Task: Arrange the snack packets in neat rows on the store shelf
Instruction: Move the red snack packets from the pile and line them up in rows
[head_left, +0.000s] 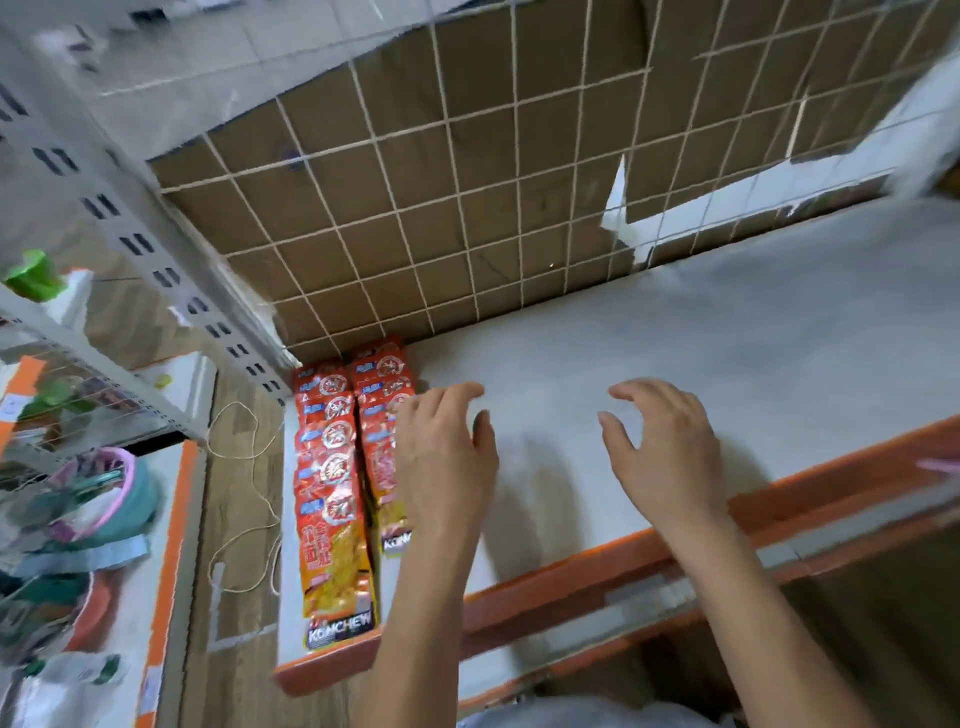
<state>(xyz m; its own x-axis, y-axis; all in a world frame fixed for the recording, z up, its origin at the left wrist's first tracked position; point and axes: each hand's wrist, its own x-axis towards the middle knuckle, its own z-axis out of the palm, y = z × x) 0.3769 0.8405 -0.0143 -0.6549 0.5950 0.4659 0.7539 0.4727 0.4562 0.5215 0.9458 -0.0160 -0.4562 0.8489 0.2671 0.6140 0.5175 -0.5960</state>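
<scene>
Both grips were empty, with fingers loosely spread. The left grip (447, 457) had the two rows of snack packets (332, 467) just to its left, and the right grip (670, 447) was over the bare shelf (753, 353). Two rows seemed finished; a third would probably need more packets fetched.

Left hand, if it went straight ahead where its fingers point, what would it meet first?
Probably the wire grid behind; the left hand points along bare shelf, beside the snack packets. Depth is unclear.
</scene>
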